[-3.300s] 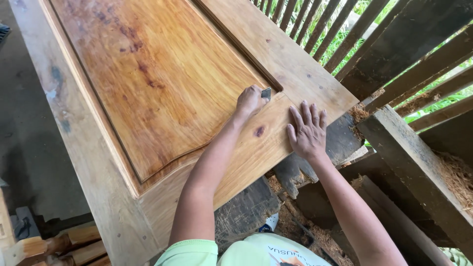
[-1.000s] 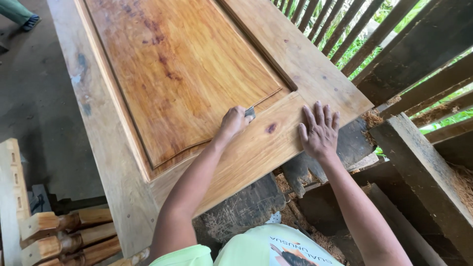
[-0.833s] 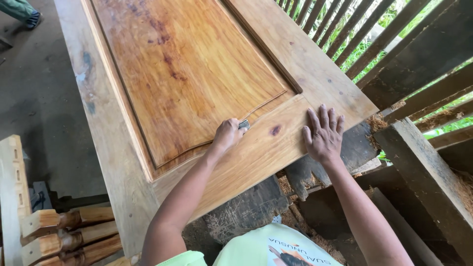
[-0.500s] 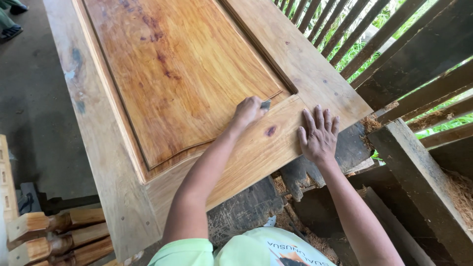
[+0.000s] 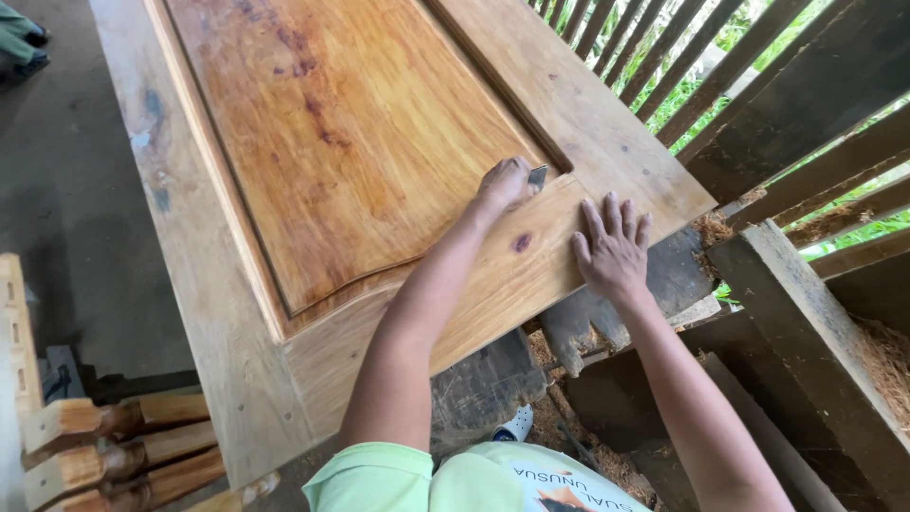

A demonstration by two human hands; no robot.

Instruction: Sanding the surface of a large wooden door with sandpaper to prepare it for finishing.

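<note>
A large wooden door [image 5: 218, 313] lies flat, its raised orange-brown panel [image 5: 351, 133] in the middle. My left hand [image 5: 504, 182] grips a small grey piece, likely sandpaper or a scraper [image 5: 537, 176], pressed into the groove at the panel's near right corner. My right hand [image 5: 614, 248] rests flat with fingers spread on the door's bottom rail near its right edge, beside a dark knot [image 5: 520, 243].
Dark slatted wooden railing [image 5: 720, 66] runs along the right with greenery behind. A thick timber beam [image 5: 806, 332] and sawdust lie at lower right. Turned wooden pieces [image 5: 114, 446] are stacked at lower left. Someone's feet [image 5: 24, 43] show at top left.
My left hand has slid back and forth along the groove at the panel's lower edge, ending at its right corner. My right hand has stayed flat on the rail.
</note>
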